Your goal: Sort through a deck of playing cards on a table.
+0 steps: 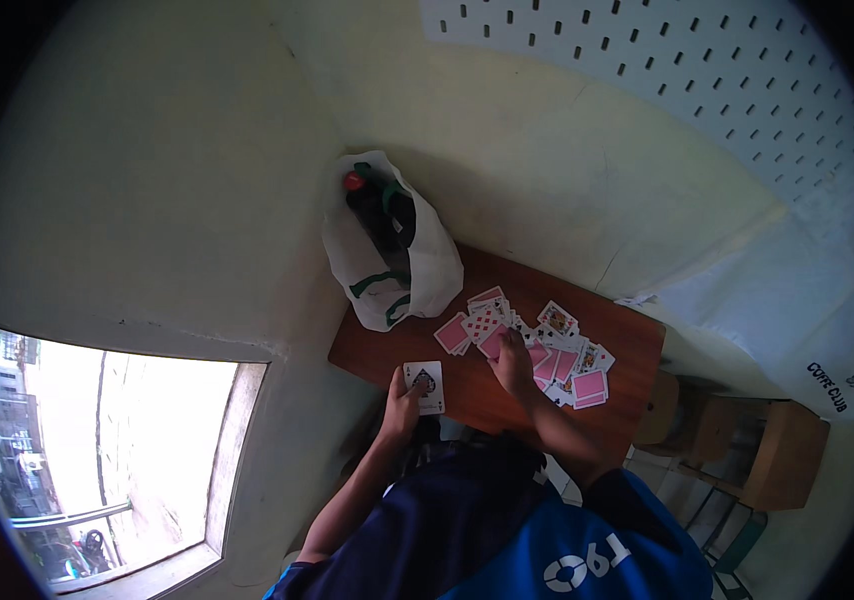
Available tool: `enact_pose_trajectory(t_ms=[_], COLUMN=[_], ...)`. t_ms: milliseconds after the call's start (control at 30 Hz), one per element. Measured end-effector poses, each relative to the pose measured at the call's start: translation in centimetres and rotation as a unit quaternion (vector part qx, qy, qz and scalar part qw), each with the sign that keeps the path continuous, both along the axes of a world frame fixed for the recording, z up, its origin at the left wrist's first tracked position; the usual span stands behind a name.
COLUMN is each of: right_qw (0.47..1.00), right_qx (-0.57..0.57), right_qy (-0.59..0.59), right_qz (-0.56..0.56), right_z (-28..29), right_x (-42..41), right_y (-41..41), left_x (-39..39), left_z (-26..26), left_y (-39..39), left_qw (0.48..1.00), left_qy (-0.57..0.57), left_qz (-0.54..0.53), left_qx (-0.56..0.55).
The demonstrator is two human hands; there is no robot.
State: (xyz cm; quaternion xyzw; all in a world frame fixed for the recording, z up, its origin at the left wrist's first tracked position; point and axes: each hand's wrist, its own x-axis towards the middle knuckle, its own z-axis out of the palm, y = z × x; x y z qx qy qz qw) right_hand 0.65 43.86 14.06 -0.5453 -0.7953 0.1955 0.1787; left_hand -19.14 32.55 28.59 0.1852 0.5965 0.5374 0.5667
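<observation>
My left hand holds an ace of spades, face up, just off the table's near edge. Whether more cards lie beneath it cannot be seen. Over the loose spread of cards, my right hand has its fingers on a pink-backed playing card. A ten of diamonds lies against that card, face up. To the right of my right hand, more pink-backed cards overlap with face-up ones, among them a court card at the far side. All rest on a brown wooden table.
At the table's far left corner stands a white bag with green handles, holding a dark bottle with a red cap. Walls close in behind and left. A bright window is at lower left. Wooden furniture stands right; a white pegboard hangs above.
</observation>
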Motion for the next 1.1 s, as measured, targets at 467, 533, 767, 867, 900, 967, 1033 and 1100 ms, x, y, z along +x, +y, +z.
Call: enact_pose_trajectory(t_ms=[467, 533, 767, 867, 900, 967, 1033, 1100], right_qw=[0.986, 0.991, 0.994, 0.988, 0.981, 0.974, 0.947, 0.891], right_qx=[0.079, 0.034, 0.052, 0.012, 0.029, 0.000, -0.044, -0.169], right_qy=[-0.147, -0.128, 0.072, 0.108, 0.147, 0.172, 0.243, 0.366], right_qz=[0.010, 0.025, -0.060, -0.113, -0.120, -0.149, -0.205, -0.208], right_z=[-1.7, -1.4, 1.3, 5.3, 6.2, 7.7, 6.8, 7.9], right_x=[-1.2, -1.1, 1.0, 1.3, 1.7, 2.0, 3.3, 3.8], right_y=[-0.9, -0.5, 1.4, 1.2, 1.2, 0.7, 0.0, -1.0], left_x=[-1.7, -1.7, -0.2, -0.3, 0.0, 0.5, 1.8, 2.6], left_z=[0.0, -0.6, -0.7, -0.7, -0.5, -0.3, 0.6, 1.3], left_y=[-1.1, -1.5, -1.4, -1.9, -1.8, -1.5, -0.5, 0.1], left_qw=[1.000, 1.000, 0.999, 0.998, 0.998, 0.998, 0.999, 0.999], left_qy=[0.008, 0.013, 0.016, 0.029, 0.037, 0.023, 0.005, 0.014], left_qz=[0.016, 0.020, 0.024, 0.034, 0.037, 0.033, 0.011, -0.005], left_qx=[-0.007, 0.004, 0.029, 0.033, 0.046, 0.044, 0.043, 0.029])
